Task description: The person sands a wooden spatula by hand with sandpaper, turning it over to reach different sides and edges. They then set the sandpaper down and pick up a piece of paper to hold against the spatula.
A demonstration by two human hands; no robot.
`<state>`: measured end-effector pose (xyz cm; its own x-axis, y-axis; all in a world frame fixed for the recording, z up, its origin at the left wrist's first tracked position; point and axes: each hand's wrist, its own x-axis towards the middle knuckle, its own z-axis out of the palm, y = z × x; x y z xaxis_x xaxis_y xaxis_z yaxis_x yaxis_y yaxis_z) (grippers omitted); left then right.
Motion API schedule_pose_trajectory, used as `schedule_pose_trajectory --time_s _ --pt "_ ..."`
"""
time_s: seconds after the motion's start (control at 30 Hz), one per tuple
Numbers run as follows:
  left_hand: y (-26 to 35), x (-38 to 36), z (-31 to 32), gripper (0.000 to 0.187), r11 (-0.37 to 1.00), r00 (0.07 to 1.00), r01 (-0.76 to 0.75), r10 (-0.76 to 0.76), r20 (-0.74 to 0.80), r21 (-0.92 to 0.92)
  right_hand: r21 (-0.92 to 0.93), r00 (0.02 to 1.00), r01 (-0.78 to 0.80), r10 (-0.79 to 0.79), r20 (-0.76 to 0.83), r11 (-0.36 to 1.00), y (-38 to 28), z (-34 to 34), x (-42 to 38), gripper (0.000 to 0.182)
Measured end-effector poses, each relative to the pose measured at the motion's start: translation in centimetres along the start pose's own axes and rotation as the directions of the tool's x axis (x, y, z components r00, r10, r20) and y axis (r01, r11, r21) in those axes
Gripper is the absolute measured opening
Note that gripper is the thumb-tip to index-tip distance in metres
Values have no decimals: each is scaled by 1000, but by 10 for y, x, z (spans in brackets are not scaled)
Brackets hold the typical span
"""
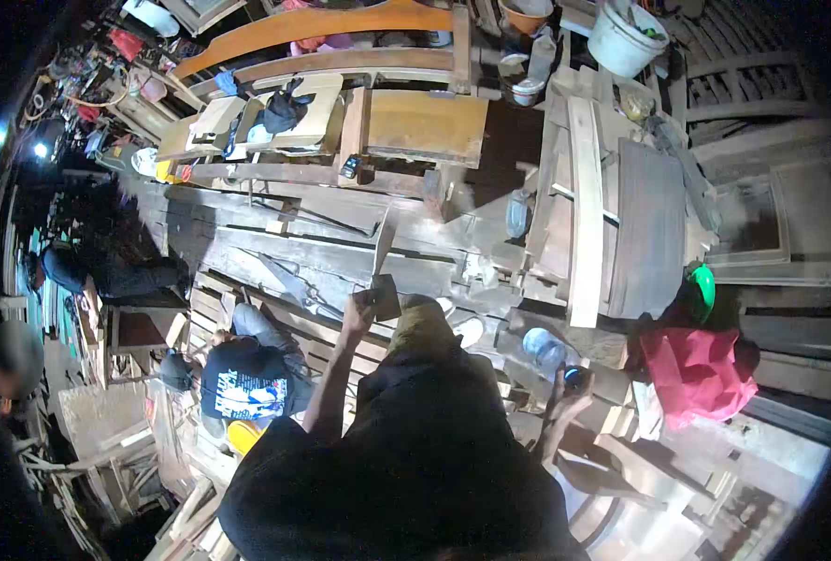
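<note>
My left hand point(361, 314) is closed round what looks like a handsaw point(386, 297), with a brown block-like handle and a pale, narrow blade pointing away from me. Out to my right, my right hand point(566, 404) grips a clear plastic bottle point(546, 348) at its dark-capped end. The bottle lies tilted, its wide bottom facing away. My fingers partly cover the cap end. Between the hands my black-clad body and knee hide part of the floor.
A wooden bench point(425, 126) stands ahead, with a phone-like device on its edge. Stacked boards point(644, 234) and a red bag point(694, 374) are at right. At left, a person in a dark printed shirt point(252, 385) crouches; another person point(98, 266) bends farther off.
</note>
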<state>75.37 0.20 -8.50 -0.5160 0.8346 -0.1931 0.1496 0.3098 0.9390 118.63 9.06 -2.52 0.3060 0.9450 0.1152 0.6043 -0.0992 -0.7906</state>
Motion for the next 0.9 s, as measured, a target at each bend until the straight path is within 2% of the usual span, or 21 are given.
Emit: schedule_pose_trajectory --time_s 0.03,0.07,0.1,0.17,0.2,0.23,0.27,0.3,0.37,0.43,0.47,0.5,0.53,0.57,0.6,0.67,0.7,0.77,0.8,0.83,0.9 --pt "-1 0 -1 31 997 999 -50 50 9 56 83 999 -1 -3 38 997 0 0 2 24" --pt "-2 -2 -3 30 988 995 -97 95 24 117 -37 997 50 -47 61 998 3 -2 5 26" --pt "-1 -7 -1 31 997 1000 5 -5 7 72 -35 995 48 -45 84 998 8 -4 3 26" --pt "-19 -7 -7 30 998 993 62 -62 104 3 -30 992 55 -51 117 998 16 -8 4 28" --pt "-8 -8 -3 29 998 996 67 -65 60 -19 -63 990 70 -62 128 996 15 -11 5 29" --pt "2 -10 1 27 996 997 74 -73 20 -41 23 992 98 -99 76 995 12 -9 5 27" --pt "-11 -8 1 28 994 994 -107 107 5 -22 -9 993 78 -77 88 997 18 -8 4 27" --pt "-23 -9 2 28 996 999 -53 53 -2 -73 -41 993 56 -51 103 998 27 -6 2 27" --pt "-31 -16 -2 29 983 997 72 -74 -4 -172 28 984 65 -69 163 997 29 -6 -4 27" --pt "-105 -12 2 27 961 965 -183 216 -147 208 168 965 92 -129 227 981 63 6 -7 28" --pt "-74 -14 -4 28 999 999 25 -24 -32 47 96 953 42 -69 296 994 51 6 -9 28" --pt "-34 -22 -7 29 959 960 266 -255 114 -93 11 930 -2 -2 368 1000 31 -1 -10 29" --pt "-52 -31 -9 30 971 971 236 -233 60 -37 -4 917 5 -3 399 1000 49 9 -11 30" --pt "-68 -40 -10 31 977 978 210 -210 6 22 -37 902 194 -164 399 980 64 9 -11 30" --pt "-79 -51 -10 29 950 947 312 -311 -81 5 -31 894 106 -81 440 994 64 0 -23 24" --pt "-89 -67 -21 25 932 944 318 -329 -37 -172 3 864 -48 40 502 999 55 4 -25 16" --pt "-46 -63 -18 29 911 905 399 -410 -116 -106 3 865 -46 38 501 999 56 10 -19 17" --pt "-61 -69 -23 28 895 883 443 -446 -147 -55 -31 872 -23 35 488 999 57 17 -15 18" --pt "-95 -80 -20 24 861 870 408 -467 -156 -304 -52 879 -16 39 475 998 58 20 -15 19" --pt "-81 -76 -21 21 890 879 382 -433 -197 -250 -71 886 -19 50 461 997 59 22 -16 20" --pt "-61 -72 -27 21 838 844 453 -513 -156 -303 -106 904 -15 59 424 994 61 31 -14 21"
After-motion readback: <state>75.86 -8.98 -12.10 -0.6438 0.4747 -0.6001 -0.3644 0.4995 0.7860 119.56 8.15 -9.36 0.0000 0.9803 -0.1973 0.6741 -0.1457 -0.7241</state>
